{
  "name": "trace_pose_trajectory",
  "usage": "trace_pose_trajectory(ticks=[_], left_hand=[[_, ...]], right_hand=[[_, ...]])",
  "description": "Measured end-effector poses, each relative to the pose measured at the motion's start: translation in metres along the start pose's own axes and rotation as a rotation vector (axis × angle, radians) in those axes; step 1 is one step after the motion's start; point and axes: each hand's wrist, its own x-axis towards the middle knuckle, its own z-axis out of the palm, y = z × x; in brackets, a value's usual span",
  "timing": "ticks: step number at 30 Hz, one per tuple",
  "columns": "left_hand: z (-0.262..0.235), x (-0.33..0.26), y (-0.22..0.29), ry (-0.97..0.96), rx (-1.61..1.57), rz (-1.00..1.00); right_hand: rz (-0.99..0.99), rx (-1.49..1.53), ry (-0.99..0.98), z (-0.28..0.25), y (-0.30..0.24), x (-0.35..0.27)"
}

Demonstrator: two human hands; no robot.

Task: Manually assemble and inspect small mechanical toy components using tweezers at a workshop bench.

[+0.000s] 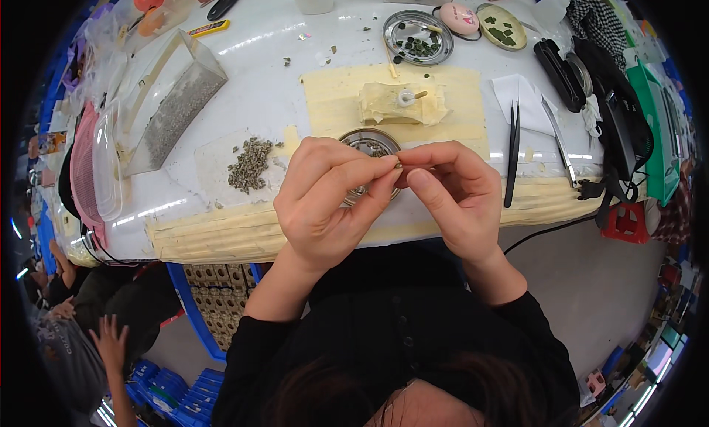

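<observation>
Over the near middle of the table, my left hand (325,202) and my right hand (458,194) meet at the fingertips. Both pinch a tiny brownish-grey piece (398,163), too small to name and mostly covered by the fingers. Right under them sits a round metal-rimmed dish (360,134) with small bits inside, partly hidden by my left hand. A heap of small grey-brown pieces (249,165) lies left of my left hand. Just beyond the dish stands a tape-covered block (384,106) with a white ring and a short stick on top.
Black tweezers (512,157) and a silver tool (559,140) lie to the right. Farther back are a metal dish of dark green bits (450,50) and a pale dish of green flakes (484,33). A clear bin of grey granules (173,121) stands left. Another person's hand (111,344) shows lower left.
</observation>
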Motion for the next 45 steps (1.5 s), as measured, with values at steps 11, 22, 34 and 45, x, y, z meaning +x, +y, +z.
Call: trace_pose_trajectory(ticks=[11,22,34,45], left_hand=[[0.002,0.002,0.001,0.004,0.049,0.049],[-0.003,-0.001,0.000,0.006,-0.003,-0.097],[-0.025,-0.004,-0.007,-0.096,0.239,-0.246],[-0.082,-0.029,-0.008,0.040,0.503,-0.359]], right_hand=[[0.009,0.010,0.061,0.003,0.002,-0.001],[-0.115,-0.218,0.147,0.002,-0.002,-0.004],[-0.125,-0.301,0.111,-0.013,-0.010,-0.011],[-0.157,-0.445,0.112,-0.021,-0.006,-0.016]])
